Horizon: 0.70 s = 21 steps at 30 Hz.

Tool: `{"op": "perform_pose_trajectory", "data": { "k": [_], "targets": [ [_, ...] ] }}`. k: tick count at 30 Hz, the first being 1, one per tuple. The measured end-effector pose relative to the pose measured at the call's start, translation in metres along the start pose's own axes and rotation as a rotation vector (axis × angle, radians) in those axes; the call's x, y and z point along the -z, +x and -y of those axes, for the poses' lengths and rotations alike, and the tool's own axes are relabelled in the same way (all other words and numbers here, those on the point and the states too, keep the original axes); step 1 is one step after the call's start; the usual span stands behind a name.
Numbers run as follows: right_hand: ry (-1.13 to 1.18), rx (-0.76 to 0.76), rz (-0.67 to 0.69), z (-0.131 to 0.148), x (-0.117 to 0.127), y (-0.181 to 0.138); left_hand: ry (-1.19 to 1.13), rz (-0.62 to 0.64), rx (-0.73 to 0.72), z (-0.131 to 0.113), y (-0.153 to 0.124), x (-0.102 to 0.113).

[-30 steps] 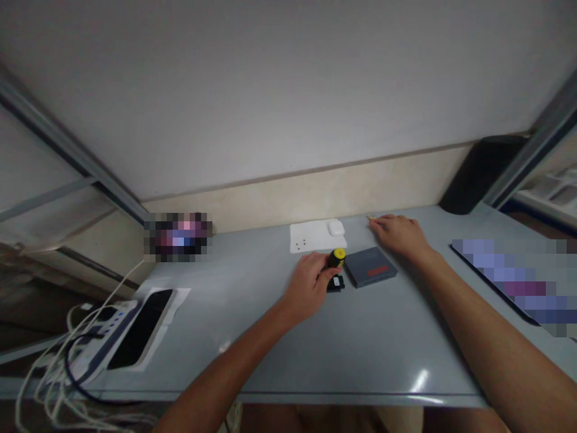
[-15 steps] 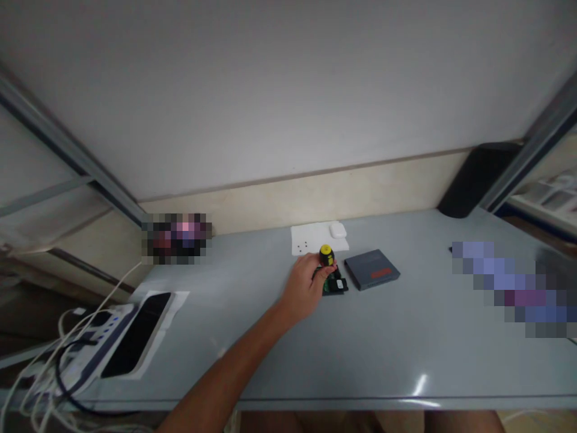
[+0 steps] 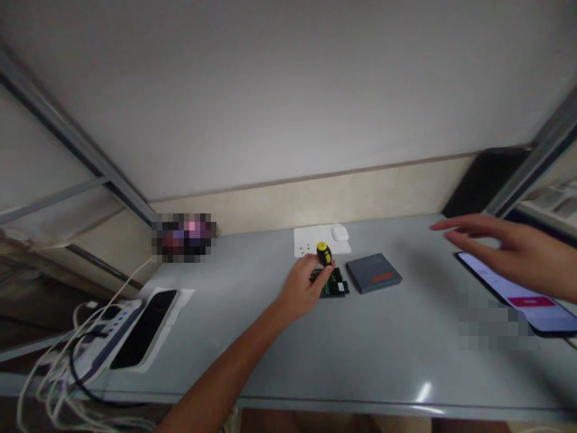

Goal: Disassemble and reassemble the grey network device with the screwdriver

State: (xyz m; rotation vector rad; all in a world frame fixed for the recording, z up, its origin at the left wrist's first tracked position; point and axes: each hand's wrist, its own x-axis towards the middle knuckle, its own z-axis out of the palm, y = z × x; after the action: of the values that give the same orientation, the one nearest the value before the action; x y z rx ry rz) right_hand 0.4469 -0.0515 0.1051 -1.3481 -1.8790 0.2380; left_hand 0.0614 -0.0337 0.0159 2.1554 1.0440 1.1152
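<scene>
My left hand [image 3: 303, 287] grips a short black-and-yellow screwdriver [image 3: 324, 254] by its handle, yellow end up. Its tip is hidden. Just below lies a green circuit board [image 3: 332, 284] with black parts, partly covered by my fingers. A flat dark grey case [image 3: 374, 272] with an orange-red label rests to the right of the board. At the right, my right hand [image 3: 509, 243] is above the table with thumb and fingers apart, holding nothing. Beneath it lies a phone or tablet [image 3: 496, 285] with a lit screen, partly hidden by the hand.
White paper [image 3: 322, 243] near the wall bears several tiny dark screws [image 3: 305, 248] and a white rounded case [image 3: 340, 233]. On the left are a dark-screened phone [image 3: 146, 328], a power strip [image 3: 108, 337] and tangled cables [image 3: 58, 385]. A black cylinder [image 3: 484, 180] stands back right.
My right hand has come into view from the right, over the lit screen. The screwdriver in my left hand leans slightly more to the left. The view has shifted a little.
</scene>
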Motion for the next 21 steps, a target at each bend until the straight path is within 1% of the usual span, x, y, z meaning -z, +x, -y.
{"op": "perform_pose_trajectory", "data": {
  "k": [2, 4, 5, 6, 8, 9, 10, 12, 14, 15, 17, 19, 21],
  "targets": [
    [0.147, 0.05, 0.161, 0.048, -0.05, 0.016, -0.005, 0.004, -0.007, 0.003, -0.001, 0.001],
    [0.371, 0.175, 0.277, 0.093, -0.102, 0.023, -0.008, 0.001, -0.019, 0.007, -0.001, 0.002],
    [0.458, 0.245, 0.276, 0.11, -0.125, 0.023, -0.011, 0.001, -0.027, 0.009, -0.001, 0.003],
    [0.508, 0.29, 0.221, 0.122, -0.145, 0.023, -0.013, 0.006, -0.036, 0.01, 0.0, 0.004],
    [0.568, 0.321, 0.09, 0.131, -0.172, 0.02, -0.004, 0.023, -0.055, 0.01, 0.001, 0.006],
    [0.591, 0.319, 0.05, 0.13, -0.178, 0.018, 0.014, 0.037, -0.063, 0.008, 0.002, 0.007],
    [0.597, 0.327, 0.048, 0.126, -0.181, 0.015, 0.045, 0.056, -0.072, 0.006, 0.002, 0.007],
    [0.599, 0.304, -0.029, 0.113, -0.18, 0.012, 0.142, 0.134, -0.1, 0.003, 0.001, 0.008],
    [0.618, 0.213, -0.122, 0.099, -0.175, 0.012, 0.276, 0.254, -0.136, 0.002, -0.001, 0.007],
    [0.652, 0.158, -0.149, 0.093, -0.173, 0.013, 0.333, 0.297, -0.14, 0.003, -0.002, 0.007],
    [0.746, 0.073, -0.156, 0.084, -0.173, 0.015, 0.387, 0.347, -0.113, 0.007, -0.004, 0.006],
    [0.843, 0.062, -0.15, 0.08, -0.175, 0.018, 0.382, 0.378, -0.084, 0.012, -0.005, 0.005],
    [0.881, 0.086, -0.159, 0.08, -0.178, 0.019, 0.364, 0.388, -0.07, 0.017, -0.005, 0.005]
  ]
}}
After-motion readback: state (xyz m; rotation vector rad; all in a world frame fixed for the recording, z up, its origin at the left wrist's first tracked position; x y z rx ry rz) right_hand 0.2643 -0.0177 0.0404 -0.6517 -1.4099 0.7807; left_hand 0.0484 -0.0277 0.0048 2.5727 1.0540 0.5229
